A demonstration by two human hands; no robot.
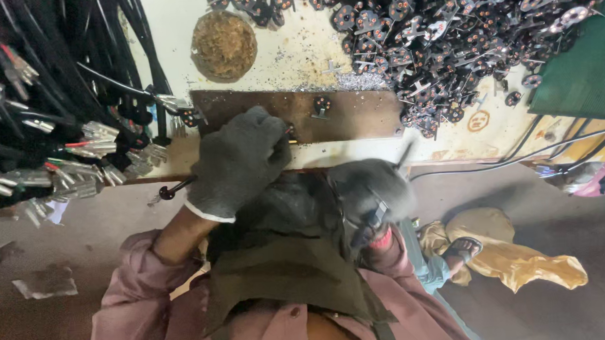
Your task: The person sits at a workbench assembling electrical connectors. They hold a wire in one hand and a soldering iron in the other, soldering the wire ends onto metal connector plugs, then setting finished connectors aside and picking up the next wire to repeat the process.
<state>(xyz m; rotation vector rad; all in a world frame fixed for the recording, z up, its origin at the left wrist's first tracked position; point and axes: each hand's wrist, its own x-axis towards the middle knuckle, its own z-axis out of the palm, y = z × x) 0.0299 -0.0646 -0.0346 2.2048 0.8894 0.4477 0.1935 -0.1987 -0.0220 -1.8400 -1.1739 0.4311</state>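
My left hand [237, 162], in a dark grey glove, is closed on a small black part with a brass pin at its fingertips, pressed against a brown metal plate [354, 113] on the bench. A black cable end [168, 191] sticks out from under this hand to the left. My right hand [371, 186], also gloved and blurred, grips a slim dark tool [371, 223] just below the bench edge; its thin tip points up toward the plate. One small black plug insert [321, 105] lies on the plate.
A big heap of black round plug inserts with metal pins [446, 34] covers the bench's back right. Bundles of black cables with metal prongs [63, 133] hang at the left. A round brown pad [224, 45] lies behind the plate. A green box [584, 69] is at right, yellow cloth [510, 256] on the floor.
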